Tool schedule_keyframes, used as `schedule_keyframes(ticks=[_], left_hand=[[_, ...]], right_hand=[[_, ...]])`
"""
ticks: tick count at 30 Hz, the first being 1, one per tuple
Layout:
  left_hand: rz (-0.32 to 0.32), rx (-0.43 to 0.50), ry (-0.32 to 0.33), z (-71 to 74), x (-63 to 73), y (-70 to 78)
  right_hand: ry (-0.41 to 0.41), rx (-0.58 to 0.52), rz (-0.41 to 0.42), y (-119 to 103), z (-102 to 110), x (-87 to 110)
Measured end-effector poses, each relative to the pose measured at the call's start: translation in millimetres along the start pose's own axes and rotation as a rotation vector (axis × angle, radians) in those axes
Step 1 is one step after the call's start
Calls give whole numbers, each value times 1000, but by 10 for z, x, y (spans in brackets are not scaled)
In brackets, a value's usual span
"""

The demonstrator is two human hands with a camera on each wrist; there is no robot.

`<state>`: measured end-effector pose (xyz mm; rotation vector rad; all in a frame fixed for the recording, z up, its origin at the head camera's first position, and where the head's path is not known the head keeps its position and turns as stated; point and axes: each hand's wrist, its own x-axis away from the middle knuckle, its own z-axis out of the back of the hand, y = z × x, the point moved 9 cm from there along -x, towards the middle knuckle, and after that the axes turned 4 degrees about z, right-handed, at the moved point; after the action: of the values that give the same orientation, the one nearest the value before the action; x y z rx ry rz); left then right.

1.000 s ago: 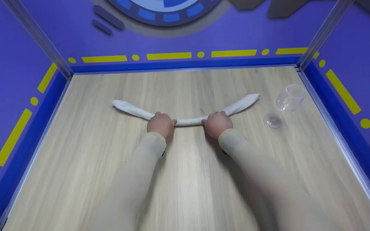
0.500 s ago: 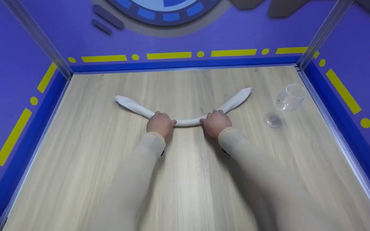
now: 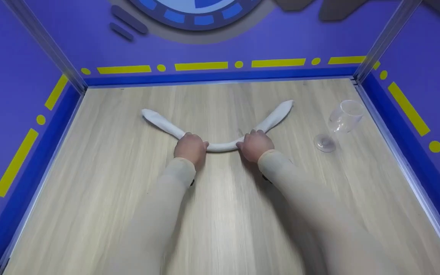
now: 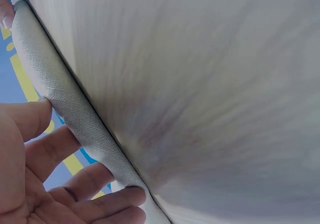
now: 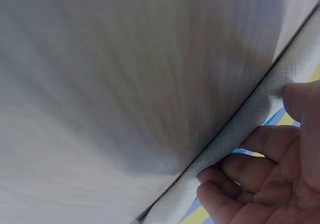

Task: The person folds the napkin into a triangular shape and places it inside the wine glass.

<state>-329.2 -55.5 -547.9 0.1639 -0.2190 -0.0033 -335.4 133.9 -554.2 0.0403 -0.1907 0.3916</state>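
Observation:
A white cloth napkin [image 3: 222, 147], rolled into a long tube, lies on the table in a wide U with both ends pointing away from me. My left hand [image 3: 190, 149] grips it left of the middle, and my right hand [image 3: 257, 145] grips it on the right. Woven texture shows along the rolled napkin [image 4: 65, 89] in the left wrist view, where the thumb and bent fingers touch it. In the right wrist view, the right hand's thumb and bent fingers [image 5: 250, 171] likewise meet the roll. A short stretch of napkin spans the gap between the hands.
A clear wine glass [image 3: 345, 117] is on the right side of the wooden table [image 3: 220, 214], beyond my right hand. Blue-purple panels [image 3: 220, 49] with yellow dashes enclose the table at the back and both sides.
Both napkin ends have swung inward and away from me, so the roll bends from a shallow curve into a deeper U. My hands have shifted only slightly, the right one a little inward.

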Motion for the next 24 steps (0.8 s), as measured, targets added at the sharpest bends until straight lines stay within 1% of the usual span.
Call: schedule_keyframes(ticks=[2,4,8,15,18,21,24], left_hand=[[4,10,0,-7,-5,-10],[-3,3,7,-4,-9,-9],[-9,16,7,-8,-11,-19],[-9,110,-1,-2,-17,-66],[-15,130,-2,-15,-28,-85],[-20,134,-8,-26,-41,-103],[-16,136,-13,-28,-56,-115]], right_hand=[[-7,-12,3,-9,-9,-15],[-2,-81,-40,25,-15,-29],[-19,-70,-40,12,-41,-69],[-46,-63,-67,-5,-37,-119],[-55,-71,-75,-1,-49,-143],[-31,-90,-55,6,-42,-169],[7,-166,-52,37,-14,-184]])
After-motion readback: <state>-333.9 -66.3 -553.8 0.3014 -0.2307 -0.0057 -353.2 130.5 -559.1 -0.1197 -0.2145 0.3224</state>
